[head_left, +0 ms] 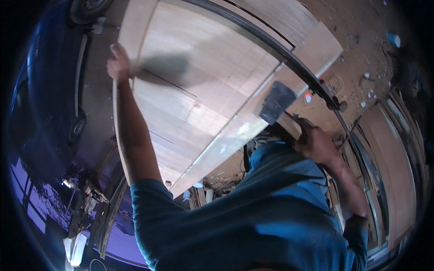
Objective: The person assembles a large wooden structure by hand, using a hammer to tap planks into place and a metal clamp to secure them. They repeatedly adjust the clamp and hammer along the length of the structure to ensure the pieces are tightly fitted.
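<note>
Along the left edge of the framed wooden panel (203, 108), the left hand (119, 64) is closing around the outer rail, thumb pointing away from the body. The panel is lying directly before the person; its support is staying hidden. Near the right edge, the right hand (316, 142) is wrapping around the wooden handle of a black-headed mallet (277, 101). The head is overlapping the right rail in view; contact: cannot tell. A dark bar clamp (253, 29) is crossing the upper right, its end projecting past the edge. Litter-strewn floor (357, 58) is separating panel from stacked boards (384, 167); leftward, a grey strip is separating it from a blue vehicle (49, 90).
</note>
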The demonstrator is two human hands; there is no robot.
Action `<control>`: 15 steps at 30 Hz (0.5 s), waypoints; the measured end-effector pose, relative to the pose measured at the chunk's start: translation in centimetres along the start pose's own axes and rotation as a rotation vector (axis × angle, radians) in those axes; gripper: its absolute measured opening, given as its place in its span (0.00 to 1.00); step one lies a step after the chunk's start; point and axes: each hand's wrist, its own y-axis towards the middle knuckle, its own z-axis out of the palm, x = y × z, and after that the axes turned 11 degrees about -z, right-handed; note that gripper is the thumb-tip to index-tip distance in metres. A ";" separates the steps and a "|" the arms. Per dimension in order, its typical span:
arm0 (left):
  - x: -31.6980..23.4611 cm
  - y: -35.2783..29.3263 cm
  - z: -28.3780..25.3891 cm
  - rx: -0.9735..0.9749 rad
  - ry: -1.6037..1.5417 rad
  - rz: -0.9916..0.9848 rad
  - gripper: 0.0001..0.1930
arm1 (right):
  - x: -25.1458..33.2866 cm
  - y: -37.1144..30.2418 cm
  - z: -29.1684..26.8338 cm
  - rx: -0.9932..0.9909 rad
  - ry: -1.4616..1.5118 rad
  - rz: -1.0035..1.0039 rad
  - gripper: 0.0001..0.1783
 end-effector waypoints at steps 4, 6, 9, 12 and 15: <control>-0.7 -0.1 -0.2 0.044 0.008 -0.021 0.48 | -1.7 -0.4 1.0 0.019 0.046 0.045 0.45; -0.7 -0.2 -0.8 0.086 -0.021 0.020 0.47 | -1.3 -0.2 0.5 0.111 0.077 0.130 0.47; -1.2 -0.6 -1.2 0.080 -0.025 -0.025 0.47 | -1.4 0.5 0.6 0.083 0.050 0.100 0.44; -1.0 -0.2 -0.9 0.072 -0.034 -0.038 0.46 | -0.3 0.4 -0.2 0.065 0.023 0.120 0.40; -2.0 -0.7 -0.8 0.107 -0.008 -0.116 0.46 | 1.7 -0.9 -1.7 -0.045 0.221 -0.185 0.34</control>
